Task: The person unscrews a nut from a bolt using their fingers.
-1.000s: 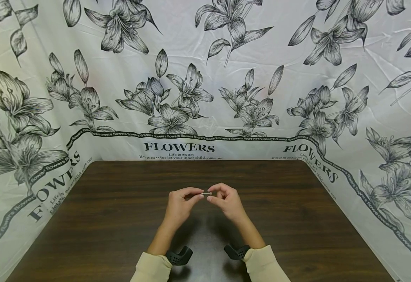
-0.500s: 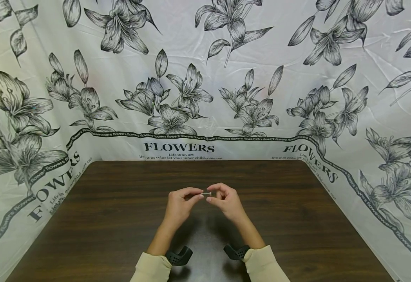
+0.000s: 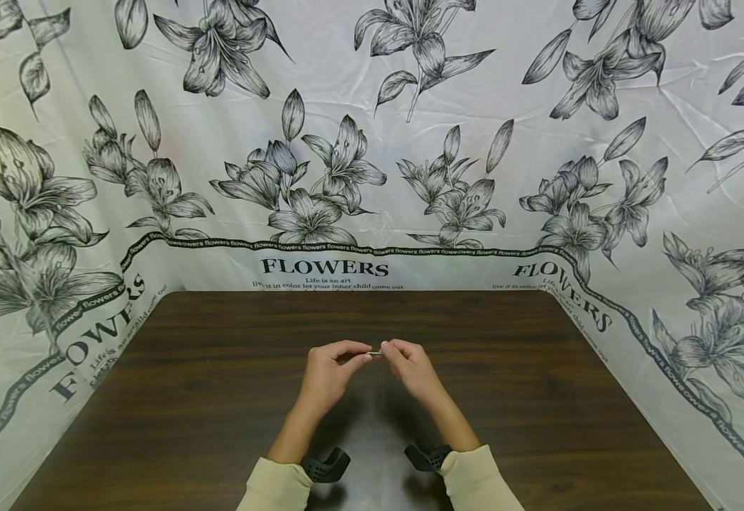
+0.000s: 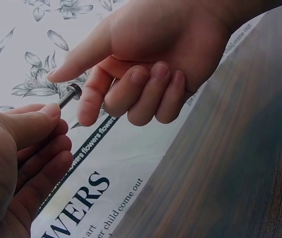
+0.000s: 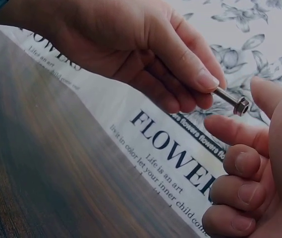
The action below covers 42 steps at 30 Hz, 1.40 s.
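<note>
A small metal bolt (image 4: 68, 97) with a threaded shank and a hex head (image 5: 242, 106) is held roughly level above the table. My left hand (image 3: 328, 369) pinches its shank between thumb and index finger, hiding the far end. Facing it, my right hand (image 3: 415, 370) is at the head end, where its fingertips overlap the head in the head view. Both wrist views show the right thumb (image 5: 264, 96) and index finger (image 5: 232, 130) apart, one on each side of the head. The other right fingers (image 4: 145, 94) are bent toward the palm.
The dark wood-grain table (image 3: 218, 426) lies beneath both hands. A white cloth (image 3: 372, 177) printed with black flowers and lettering surrounds the back and sides. A black band (image 3: 325, 465) is on each wrist, beside pale sleeves (image 3: 276, 486).
In the head view, the right thumb and index fingertips have come closer together over the bolt's head, which showed between them earlier. The left hand has shifted slightly right, still pinching the bolt.
</note>
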Tool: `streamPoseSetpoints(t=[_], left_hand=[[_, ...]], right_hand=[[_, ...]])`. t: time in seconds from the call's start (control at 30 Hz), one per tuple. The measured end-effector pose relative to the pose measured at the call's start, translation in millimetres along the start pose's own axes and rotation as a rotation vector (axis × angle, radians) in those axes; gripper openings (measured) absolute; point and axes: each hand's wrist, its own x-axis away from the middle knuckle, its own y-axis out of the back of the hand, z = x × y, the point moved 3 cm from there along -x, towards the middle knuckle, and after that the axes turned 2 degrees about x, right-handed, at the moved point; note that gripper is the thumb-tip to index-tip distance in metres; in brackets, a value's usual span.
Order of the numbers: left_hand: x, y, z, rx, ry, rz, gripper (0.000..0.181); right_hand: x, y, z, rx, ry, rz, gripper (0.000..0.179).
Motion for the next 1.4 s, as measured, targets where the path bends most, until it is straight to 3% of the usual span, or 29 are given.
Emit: streamPoseSetpoints(t=[0.37, 0.63, 0.87, 1.4], left_hand=[[0.5, -1.1, -1.5, -0.01, 0.006, 0.004, 0.012], [0.8, -0.5, 0.1, -0.018, -0.002, -0.002, 0.011], [0.2, 1.0, 1.3, -0.013, 0.029, -0.001, 0.012], [-0.3, 2.1, 4.1, -0.001, 0.049, -0.014, 0.011]], right_hand=[[0.9, 0.7, 1.8, -0.024, 0.007, -0.007, 0.029], [1.1, 0.3, 0.2, -0.033, 0.086, -0.034, 0.018], [0.8, 0.4, -1.5, -0.085, 0.149, -0.042, 0.008], [0.4, 1.3, -2.9, -0.091, 0.175, -0.048, 0.016]])
